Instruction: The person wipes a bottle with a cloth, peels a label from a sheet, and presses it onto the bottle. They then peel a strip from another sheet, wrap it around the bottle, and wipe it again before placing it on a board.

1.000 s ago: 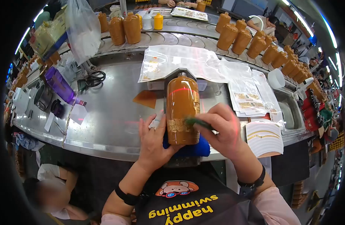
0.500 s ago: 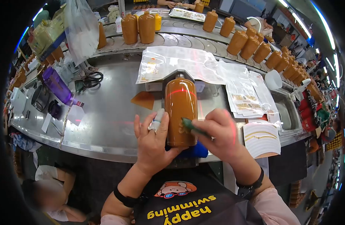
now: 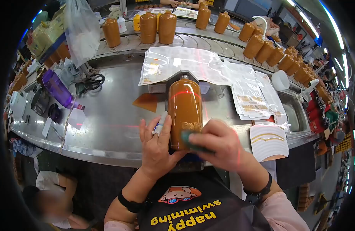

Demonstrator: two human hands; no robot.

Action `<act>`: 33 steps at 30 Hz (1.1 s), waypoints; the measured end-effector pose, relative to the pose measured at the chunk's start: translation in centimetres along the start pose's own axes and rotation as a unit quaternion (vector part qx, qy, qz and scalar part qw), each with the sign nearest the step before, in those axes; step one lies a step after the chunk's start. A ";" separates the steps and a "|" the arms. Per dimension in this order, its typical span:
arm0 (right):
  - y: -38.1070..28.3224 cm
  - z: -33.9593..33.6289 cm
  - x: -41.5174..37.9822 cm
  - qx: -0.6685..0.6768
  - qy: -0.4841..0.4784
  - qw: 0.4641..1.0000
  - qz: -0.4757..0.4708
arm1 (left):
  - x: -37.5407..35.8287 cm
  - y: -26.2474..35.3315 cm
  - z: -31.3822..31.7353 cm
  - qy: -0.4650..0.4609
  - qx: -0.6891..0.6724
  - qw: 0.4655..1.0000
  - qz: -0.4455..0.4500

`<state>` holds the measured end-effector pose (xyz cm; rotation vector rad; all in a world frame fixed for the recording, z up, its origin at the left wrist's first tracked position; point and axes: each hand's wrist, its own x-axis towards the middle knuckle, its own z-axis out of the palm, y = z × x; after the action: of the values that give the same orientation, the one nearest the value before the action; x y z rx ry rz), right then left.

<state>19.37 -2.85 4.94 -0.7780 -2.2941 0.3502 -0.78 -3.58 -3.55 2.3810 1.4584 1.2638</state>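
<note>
A glossy brown bottle (image 3: pixel 185 104) lies in a dark holder on the metal table, its neck pointing away from me. My left hand (image 3: pixel 156 146) rests against the bottle's lower left side, steadying it, with white wrapping on a finger. In my right hand (image 3: pixel 222 144) is a green tool (image 3: pixel 195 141), blurred by motion and pressed on the bottle's lower front. A gold pattern (image 3: pixel 191 126) shows on the bottle just above the tool. Printed transfer sheets (image 3: pixel 181 63) lie behind the bottle.
Brown bottles (image 3: pixel 148 29) stand along the conveyor (image 3: pixel 127 44). At left are a purple bottle (image 3: pixel 56 88), scissors (image 3: pixel 93 81) and an orange-brown scraper (image 3: pixel 145 102). More sheets (image 3: pixel 249 96), curved gold-striped strips (image 3: pixel 268 140) and a sink (image 3: pixel 295 115) are at right. Other people sit nearby.
My right hand and the green tool have moved slightly down and left on the bottle, showing more of the gold pattern. Bottles on the conveyor have shifted right. My left hand has barely moved.
</note>
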 end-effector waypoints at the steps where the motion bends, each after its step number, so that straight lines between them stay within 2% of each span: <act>1: -0.7 -0.4 -0.1 0.104 -0.039 0.994 0.007 | -0.4 -0.7 0.4 -0.008 -0.036 0.999 -0.015; 3: -0.9 -0.9 -0.4 0.162 -0.032 0.982 0.090 | -0.8 -0.8 0.6 -0.018 -0.059 0.998 -0.033; 5: 0.0 -0.6 -1.7 0.216 0.068 0.938 0.262 | -1.0 -0.1 0.1 -0.014 -0.026 0.999 -0.040; 6: 0.3 -0.3 -2.1 0.245 0.104 0.915 0.304 | -0.4 0.6 -0.4 -0.004 -0.004 1.000 -0.003; 8: 0.9 0.8 -2.3 0.259 0.131 0.904 0.315 | 0.7 2.5 -1.4 0.007 0.031 0.997 0.069; 9: 1.2 1.5 -2.4 0.264 0.148 0.899 0.318 | 0.9 2.4 -1.1 -0.007 0.036 0.996 0.079; 10: 1.4 2.6 -2.4 0.331 0.178 0.872 0.314 | 1.0 2.1 -0.7 -0.021 0.042 0.995 0.091; 11: 1.8 2.6 -2.7 0.323 0.159 0.875 0.324 | 1.1 1.7 -0.4 -0.034 0.049 0.993 0.104; 12: 2.1 2.6 -3.0 0.316 0.141 0.876 0.336 | 0.8 1.4 -0.3 -0.027 0.023 0.994 0.099; 14: 3.8 2.9 -4.5 0.296 0.121 0.875 0.363 | -0.9 0.4 0.4 -0.015 -0.107 0.994 0.012; 15: 3.6 2.4 -4.6 0.268 0.136 0.863 0.405 | -1.1 0.3 0.5 -0.006 -0.170 0.985 -0.032; 16: 3.4 2.4 -4.7 0.306 0.157 0.857 0.385 | -1.4 0.4 0.6 0.008 -0.175 0.984 -0.038; 17: 3.2 2.5 -4.9 0.344 0.177 0.847 0.365 | -1.5 0.6 0.5 0.010 -0.121 0.993 -0.005; 20: 1.9 3.3 -3.6 0.354 0.152 0.860 0.334 | -0.4 2.3 -0.5 -0.007 0.024 0.994 0.104; 24: 2.8 4.4 -4.1 0.311 0.160 0.877 0.331 | -0.9 1.2 -0.3 -0.026 0.051 0.993 0.102; 30: 4.7 5.6 -6.4 0.337 0.175 0.856 0.350 | -2.4 0.4 0.7 -0.002 -0.042 0.999 0.020; 33: 5.0 5.6 -7.6 0.348 0.166 0.838 0.386 | -3.1 -0.1 0.7 -0.024 -0.098 0.995 -0.022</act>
<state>22.25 -3.78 -5.28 -1.2051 -1.2673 1.2218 -1.04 -5.72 -5.94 2.2245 1.3017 1.2664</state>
